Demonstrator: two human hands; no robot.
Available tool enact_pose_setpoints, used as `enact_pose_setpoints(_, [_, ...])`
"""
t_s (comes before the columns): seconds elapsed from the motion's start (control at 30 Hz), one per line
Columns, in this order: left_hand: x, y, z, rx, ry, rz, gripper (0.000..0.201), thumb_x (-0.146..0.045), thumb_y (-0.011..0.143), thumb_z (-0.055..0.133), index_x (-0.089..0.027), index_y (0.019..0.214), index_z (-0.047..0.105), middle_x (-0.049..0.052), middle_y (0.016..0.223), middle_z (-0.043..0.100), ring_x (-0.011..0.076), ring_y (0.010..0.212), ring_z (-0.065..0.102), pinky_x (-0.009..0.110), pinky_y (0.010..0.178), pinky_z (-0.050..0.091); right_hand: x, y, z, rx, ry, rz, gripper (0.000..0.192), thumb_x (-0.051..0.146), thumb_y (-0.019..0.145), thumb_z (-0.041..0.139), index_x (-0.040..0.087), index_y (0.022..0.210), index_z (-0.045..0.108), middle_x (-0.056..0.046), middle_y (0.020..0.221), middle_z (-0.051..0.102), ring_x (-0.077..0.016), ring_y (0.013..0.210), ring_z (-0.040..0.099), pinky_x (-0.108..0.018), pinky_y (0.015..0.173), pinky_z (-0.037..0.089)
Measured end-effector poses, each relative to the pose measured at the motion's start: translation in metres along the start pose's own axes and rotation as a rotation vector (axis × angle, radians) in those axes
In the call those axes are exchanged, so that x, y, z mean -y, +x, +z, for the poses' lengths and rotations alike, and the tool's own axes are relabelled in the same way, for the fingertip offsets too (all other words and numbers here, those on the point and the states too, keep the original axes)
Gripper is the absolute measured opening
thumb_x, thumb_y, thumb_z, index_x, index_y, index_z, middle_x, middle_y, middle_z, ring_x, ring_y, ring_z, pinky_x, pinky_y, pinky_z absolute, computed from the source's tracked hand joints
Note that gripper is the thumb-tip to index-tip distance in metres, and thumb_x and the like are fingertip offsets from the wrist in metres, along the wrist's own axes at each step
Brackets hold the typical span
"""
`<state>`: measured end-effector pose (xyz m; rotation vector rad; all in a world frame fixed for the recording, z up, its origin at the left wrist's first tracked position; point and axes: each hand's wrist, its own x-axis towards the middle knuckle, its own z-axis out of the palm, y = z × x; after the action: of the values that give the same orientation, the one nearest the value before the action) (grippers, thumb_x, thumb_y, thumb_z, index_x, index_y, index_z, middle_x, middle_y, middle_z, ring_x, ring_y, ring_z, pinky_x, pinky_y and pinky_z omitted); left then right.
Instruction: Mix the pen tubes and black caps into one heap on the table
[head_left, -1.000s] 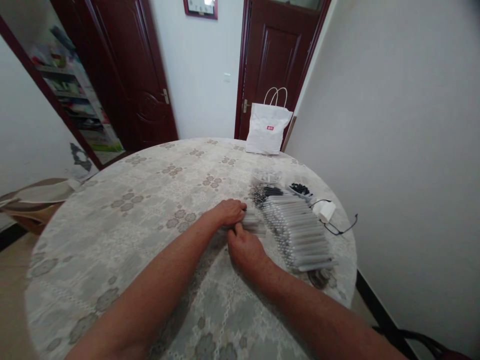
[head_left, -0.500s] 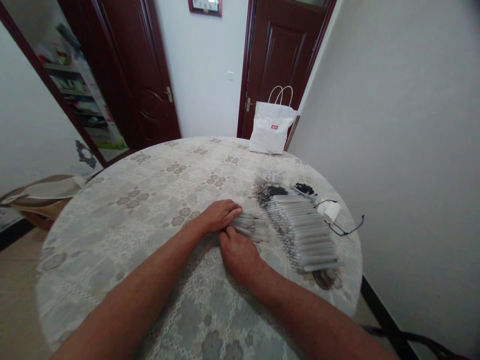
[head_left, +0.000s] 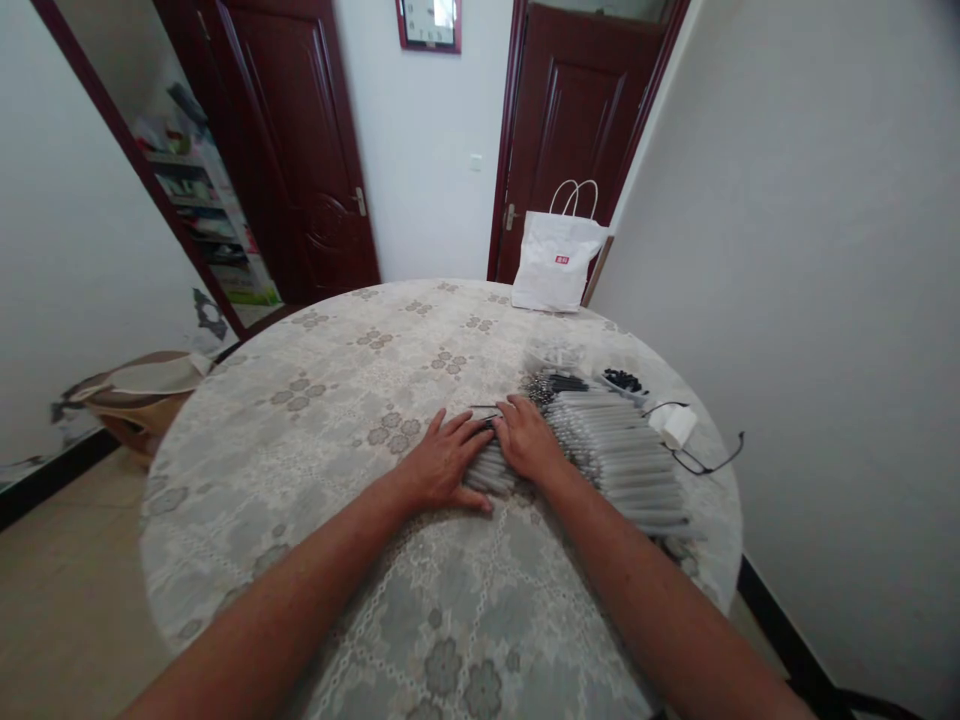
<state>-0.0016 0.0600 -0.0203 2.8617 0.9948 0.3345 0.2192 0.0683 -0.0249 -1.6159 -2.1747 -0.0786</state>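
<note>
The right hand (head_left: 529, 440) has moved up beside the left hand (head_left: 442, 465); both now lie flat, fingers released, pressing the small bundle of grey pen barrels (head_left: 491, 468) onto the bench (head_left: 315, 420).

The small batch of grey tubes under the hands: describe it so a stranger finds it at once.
On the round table, look just left of the long row of grey tubes on its right side. The small batch of grey tubes lies between the left hand and right hand, both pressing on it; the long row lies untouched.

Round surface (head_left: 315, 420) with a grey floral lace cloth carries: rows of grey tubes (head_left: 626, 455), white paper bag (head_left: 559, 262), black-rimmed glasses (head_left: 705, 462).
</note>
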Motion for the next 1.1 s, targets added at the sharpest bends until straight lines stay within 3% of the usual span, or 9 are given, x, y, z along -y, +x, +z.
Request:
enact_pose_setpoints(0.13, [0.002,-0.007,0.007,-0.052,0.066,0.003,0.116,-0.089,0.072,0.066,-0.024,0.164,0.036,0.019,0.163,0.045,0.0415,0.156,0.030,0.066,0.128,0.004,0.005,-0.001,0.003,0.116,-0.035,0.028,0.043,0.038,0.111,0.042,0.012,0.134,0.067,-0.019,0.143,0.062,-0.0248,0.136,0.053,-0.040,0.118,0.036])
enact_pose_setpoints(0.33, [0.008,-0.009,0.010,-0.048,0.128,-0.031,0.101,-0.080,0.080,0.069,-0.028,0.162,0.041,0.016,0.160,0.050,0.0394,0.155,0.033,0.066,0.128,0.009,0.022,-0.013,0.000,0.109,-0.012,0.088,0.040,0.036,0.112,0.039,0.015,0.121,0.071,-0.014,0.127,0.070,-0.0226,0.121,0.059,-0.036,0.111,0.038])
enact_pose_setpoints(0.53, [0.018,-0.029,0.005,-0.009,0.160,-0.056,0.085,-0.064,0.087,0.073,-0.031,0.160,0.043,0.013,0.163,0.047,0.0351,0.156,0.032,0.062,0.128,0.013,0.057,-0.027,0.006,0.044,0.027,0.193,0.035,0.036,0.109,0.044,0.019,0.126,0.068,-0.013,0.123,0.070,-0.0269,0.122,0.056,-0.040,0.104,0.041])
enact_pose_setpoints(0.7, [0.033,-0.055,-0.002,-0.016,0.201,-0.104,0.077,-0.053,0.091,0.073,-0.031,0.159,0.045,0.012,0.164,0.045,0.0358,0.156,0.031,0.061,0.128,0.013,0.092,-0.022,0.012,0.060,0.050,0.228,0.031,0.033,0.106,0.046,0.019,0.120,0.069,-0.015,0.122,0.069,-0.0305,0.120,0.056,-0.044,0.101,0.043])
enact_pose_setpoints(0.83, [0.049,-0.074,-0.014,-0.011,0.224,-0.178,0.077,-0.029,0.087,0.074,-0.034,0.158,0.045,0.008,0.169,0.039,0.0370,0.157,0.031,0.061,0.127,0.021,0.120,-0.011,0.019,0.069,0.108,0.273,0.031,0.030,0.104,0.045,0.017,0.118,0.069,-0.016,0.124,0.069,-0.0319,0.121,0.056,-0.046,0.101,0.044])
enact_pose_setpoints(0.93, [0.058,-0.089,-0.020,-0.043,0.217,-0.205,0.082,-0.010,0.081,0.064,-0.037,0.157,0.048,0.006,0.170,0.037,0.0352,0.158,0.030,0.060,0.127,0.026,0.136,-0.006,0.024,0.073,0.162,0.279,0.032,0.030,0.103,0.046,0.016,0.121,0.068,-0.017,0.127,0.069,-0.0326,0.122,0.057,-0.047,0.102,0.045])
enact_pose_setpoints(1.1, [0.062,-0.108,-0.018,-0.069,0.174,-0.233,0.095,0.006,0.070,0.048,-0.033,0.157,0.048,0.006,0.171,0.034,0.0299,0.160,0.026,0.056,0.127,0.028,0.139,-0.005,0.024,0.095,0.248,0.220,0.038,0.023,0.101,0.046,0.013,0.133,0.065,-0.017,0.135,0.067,-0.0296,0.129,0.056,-0.043,0.108,0.043])
